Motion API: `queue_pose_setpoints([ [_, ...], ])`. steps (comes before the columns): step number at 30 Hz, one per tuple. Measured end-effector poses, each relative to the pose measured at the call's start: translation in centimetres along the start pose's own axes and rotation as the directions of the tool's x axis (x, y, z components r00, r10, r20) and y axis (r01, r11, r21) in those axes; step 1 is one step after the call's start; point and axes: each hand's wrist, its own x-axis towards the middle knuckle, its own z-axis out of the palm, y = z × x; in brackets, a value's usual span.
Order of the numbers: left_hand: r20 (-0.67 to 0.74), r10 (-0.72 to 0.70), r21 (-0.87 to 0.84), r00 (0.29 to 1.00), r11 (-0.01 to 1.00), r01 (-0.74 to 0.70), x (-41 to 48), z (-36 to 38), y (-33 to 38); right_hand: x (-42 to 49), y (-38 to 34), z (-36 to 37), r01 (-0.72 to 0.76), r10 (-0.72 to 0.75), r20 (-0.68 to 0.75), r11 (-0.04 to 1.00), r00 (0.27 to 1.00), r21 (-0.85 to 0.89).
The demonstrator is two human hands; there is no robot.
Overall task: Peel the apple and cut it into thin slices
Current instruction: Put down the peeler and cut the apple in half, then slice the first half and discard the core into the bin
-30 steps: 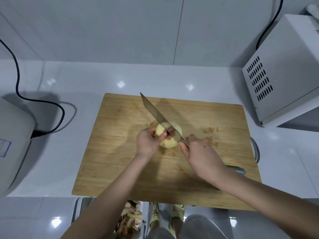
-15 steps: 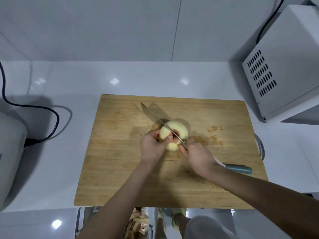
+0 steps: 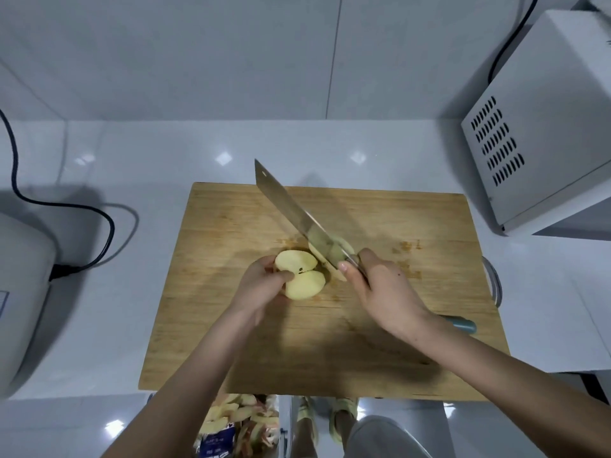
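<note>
Apple [image 3: 299, 274] split in two, mid-board [image 3: 429, 226].
Your left grip [image 3: 261, 285] curls round one half, cut face up. Right grip [image 3: 383, 289] wraps the knife [image 3: 291, 209], blade tilted over the other half [image 3: 345, 243]. Board at the tabletop [image 3: 99, 325] front edge.

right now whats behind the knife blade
A second apple half on the cutting board, only its edge showing past the blade. The rest is covered by the steel.
</note>
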Motion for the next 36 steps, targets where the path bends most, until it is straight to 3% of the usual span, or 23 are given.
queue_pose_setpoints([
  [4,-0.007,0.085,0.139,0.996,0.987,-0.083,0.1,0.3,0.4,0.0,0.2,-3.5,0.03,-0.018,-0.199,0.998,0.98,0.056],
  [7,-0.031,0.145,0.27,0.989,0.954,-0.131,0.5,0.7,0.7,1.0,2.8,-5.1,-0.004,-0.009,-0.296,0.999,0.955,-0.04],
  [11,-0.048,0.226,0.433,0.973,0.882,-0.183,1.3,1.1,0.9,3.1,8.7,-4.4,-0.134,0.051,-0.311,0.958,0.949,-0.254],
  [14,-0.038,0.341,0.726,0.939,0.655,-0.209,1.8,1.7,1.0,3.8,12.4,-2.7,-0.165,0.074,-0.268,0.928,0.961,-0.335],
  [16,0.02,0.414,0.827,0.91,0.505,-0.248,1.5,2.5,1.6,3.7,14.1,-1.6,-0.159,0.066,-0.249,0.912,0.966,-0.378],
  [20,0.28,0.554,0.848,0.784,0.24,-0.472,1.4,4.1,2.7,3.5,16.1,-0.2,-0.17,0.102,-0.191,0.91,0.976,-0.378],
  [23,0.44,0.499,0.835,0.747,0.078,-0.544,2.1,4.7,3.3,3.3,17.1,-0.4,-0.143,0.083,-0.147,0.873,0.986,-0.467],
  [25,0.468,0.446,0.829,0.763,0.079,-0.554,2.5,5.1,3.8,2.3,17.1,-0.9,-0.089,0.014,-0.156,0.869,0.988,-0.486],
  [27,0.458,0.425,0.818,0.78,0.142,-0.558,2.8,5.6,4.2,0.2,16.8,-1.5,0.04,-0.144,-0.168,0.863,0.975,-0.504],
  [29,0.422,0.416,0.819,0.805,0.206,-0.536,2.9,6.2,4.6,-2.1,16.7,-2.1,0.186,-0.244,-0.044,0.834,0.969,-0.52],
  [32,0.337,0.411,0.805,0.847,0.34,-0.485,3.2,7.0,5.1,-3.9,17.7,-2.4,0.255,-0.124,0.278,0.821,0.953,-0.51],
  [34,0.294,0.412,0.79,0.863,0.403,-0.462,3.5,7.4,5.3,-4.2,18.9,-2.1,0.323,-0.177,0.315,0.8,0.933,-0.505],
  [36,0.258,0.409,0.784,0.875,0.442,-0.437,3.9,7.7,5.4,-4.3,19.7,-2.4,0.298,-0.219,0.216,0.83,0.952,-0.472],
])
